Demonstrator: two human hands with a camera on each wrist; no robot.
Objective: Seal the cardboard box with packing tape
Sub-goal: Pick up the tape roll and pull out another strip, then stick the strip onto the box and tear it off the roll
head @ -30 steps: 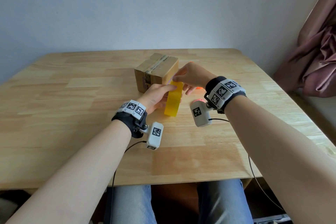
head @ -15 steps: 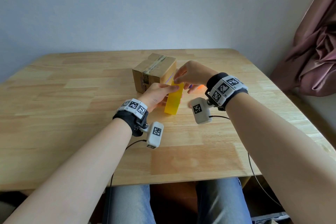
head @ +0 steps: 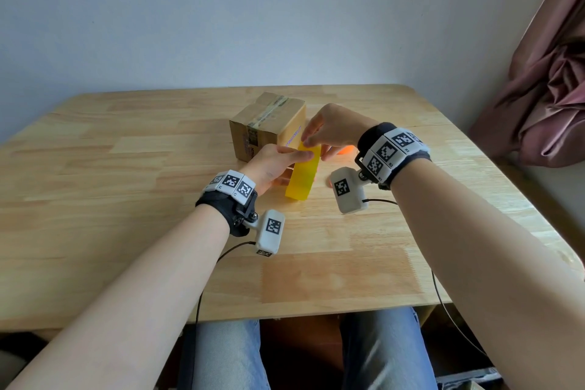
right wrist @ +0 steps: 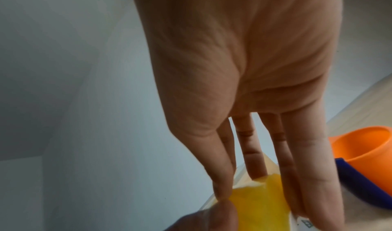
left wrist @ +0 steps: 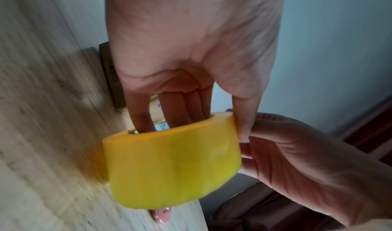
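While left hand [head: 274,165] is gripping the tape roll [head: 303,172] as before, right hand [head: 332,130] is now pinching its top edge, likely finding the end; box [head: 267,123] just beyond.

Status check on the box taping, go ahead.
Left hand grips yellow tape roll, fingers through its core. Right hand picks at roll's top edge. Cardboard box behind, untouched. Nothing in the way.
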